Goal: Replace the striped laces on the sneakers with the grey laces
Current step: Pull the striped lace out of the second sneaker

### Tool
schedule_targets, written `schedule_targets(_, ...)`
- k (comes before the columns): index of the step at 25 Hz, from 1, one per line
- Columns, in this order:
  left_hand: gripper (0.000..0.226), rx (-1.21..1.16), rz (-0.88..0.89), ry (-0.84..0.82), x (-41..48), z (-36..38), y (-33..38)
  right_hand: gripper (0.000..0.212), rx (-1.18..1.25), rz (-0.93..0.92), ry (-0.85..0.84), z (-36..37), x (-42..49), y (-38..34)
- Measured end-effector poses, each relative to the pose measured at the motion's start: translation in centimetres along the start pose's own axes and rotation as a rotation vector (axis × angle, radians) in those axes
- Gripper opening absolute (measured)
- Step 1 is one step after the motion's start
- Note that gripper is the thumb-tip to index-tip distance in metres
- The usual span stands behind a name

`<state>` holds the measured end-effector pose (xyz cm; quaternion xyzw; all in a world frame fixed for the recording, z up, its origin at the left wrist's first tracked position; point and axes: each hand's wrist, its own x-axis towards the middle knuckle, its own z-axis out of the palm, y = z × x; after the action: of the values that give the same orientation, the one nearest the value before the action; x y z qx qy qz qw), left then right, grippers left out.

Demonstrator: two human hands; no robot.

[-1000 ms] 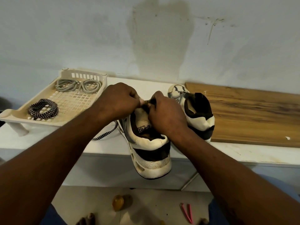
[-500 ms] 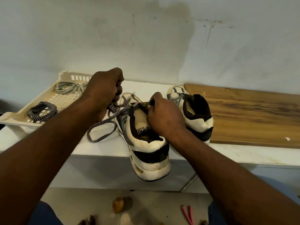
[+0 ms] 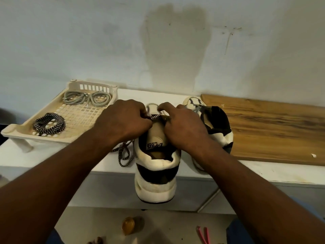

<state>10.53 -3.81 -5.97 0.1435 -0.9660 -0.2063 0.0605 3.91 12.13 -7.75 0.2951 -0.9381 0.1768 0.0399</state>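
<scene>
The white-and-black near sneaker lies with its heel hanging over the white counter's front edge, just beside the second sneaker. The left hand and right hand, fingers curled, pinch the black-and-white striped lace across the tongue. There is open counter between the cream slotted plastic tray, which holds the coiled grey laces, and the sneakers. Half a second ago the left hand was raised, pulling the lace; now it is back at the tongue.

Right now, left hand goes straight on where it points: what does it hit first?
Probably the right hand, just across the striped lace that the left hand pinches over the near sneaker; depth unclear.
</scene>
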Motion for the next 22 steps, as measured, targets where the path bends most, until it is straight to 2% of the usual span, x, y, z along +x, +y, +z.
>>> schedule_targets(4,0.025,0.110,0.054,0.122,0.9,0.5,-0.3,0.054,0.014,-0.021,-0.100,-0.3,-0.3,-0.3)
schedule_targets(8,0.027,0.072,0.095,0.131,1.5,1.2,-1.0,0.044,0.139,0.016,-0.087,0.2,-0.1,-0.1)
schedule_targets(13,0.024,0.017,0.069,0.166,1.6,1.7,-1.3,0.039,0.680,0.208,-0.030,1.7,1.1,-0.3)
schedule_targets(17,0.021,0.011,0.061,0.185,1.7,2.0,-1.6,0.020,0.846,0.247,-0.036,1.9,1.5,-0.2)
schedule_targets(20,0.022,0.050,0.058,0.188,1.8,2.1,-1.8,0.024,1.274,0.429,-0.108,0.9,1.2,0.2)
schedule_targets(21,0.022,0.056,0.062,0.183,1.9,2.1,-1.8,0.026,1.372,0.458,-0.110,0.8,1.1,0.5)
schedule_targets(22,0.022,0.060,0.072,0.173,1.9,2.1,-1.8,0.026,1.365,0.444,-0.100,1.0,1.0,0.8)
